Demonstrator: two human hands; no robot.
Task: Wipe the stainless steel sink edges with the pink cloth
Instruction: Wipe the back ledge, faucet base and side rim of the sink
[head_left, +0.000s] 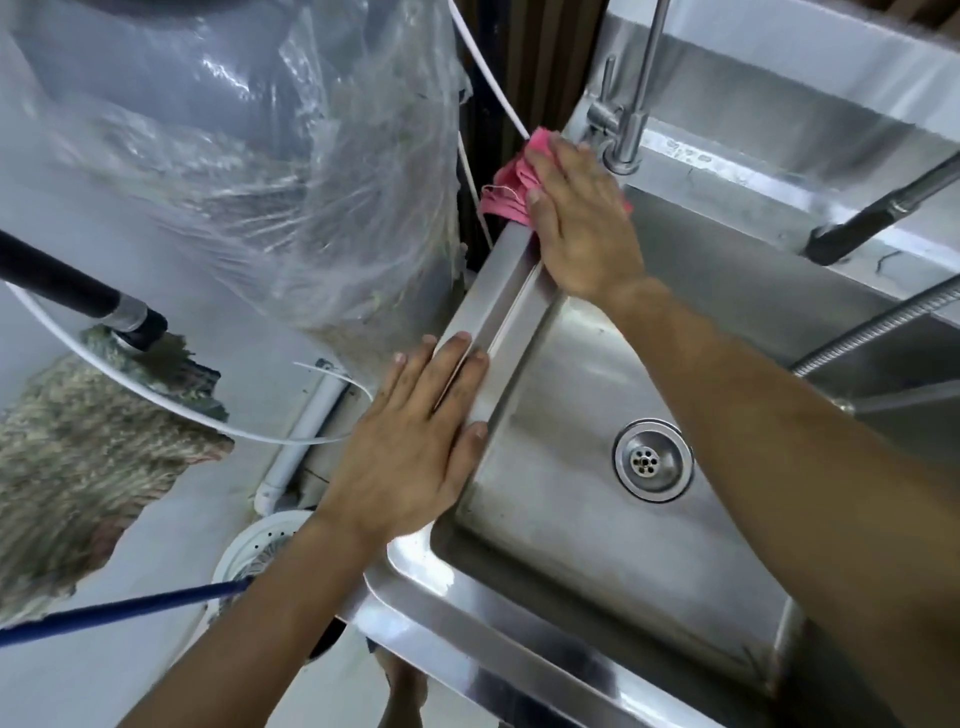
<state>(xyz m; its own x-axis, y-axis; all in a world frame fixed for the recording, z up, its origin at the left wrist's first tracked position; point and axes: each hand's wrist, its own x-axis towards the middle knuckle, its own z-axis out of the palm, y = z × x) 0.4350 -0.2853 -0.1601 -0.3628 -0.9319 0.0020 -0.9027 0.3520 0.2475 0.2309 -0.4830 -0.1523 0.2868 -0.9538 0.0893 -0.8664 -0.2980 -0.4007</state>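
The stainless steel sink fills the right half of the head view, its left rim running diagonally toward the far corner. My right hand presses flat on the pink cloth at the far left corner of that rim, just left of the tap base. Most of the cloth is hidden under the palm; a bunched edge hangs over the outer side. My left hand lies flat, fingers apart, on the near part of the same left rim and holds nothing.
A steel tap rises just beyond the cloth. A dark spray nozzle and a flexible metal hose reach over the basin from the right. The drain sits mid-basin. A plastic-wrapped bin, a mop and a blue handle stand left.
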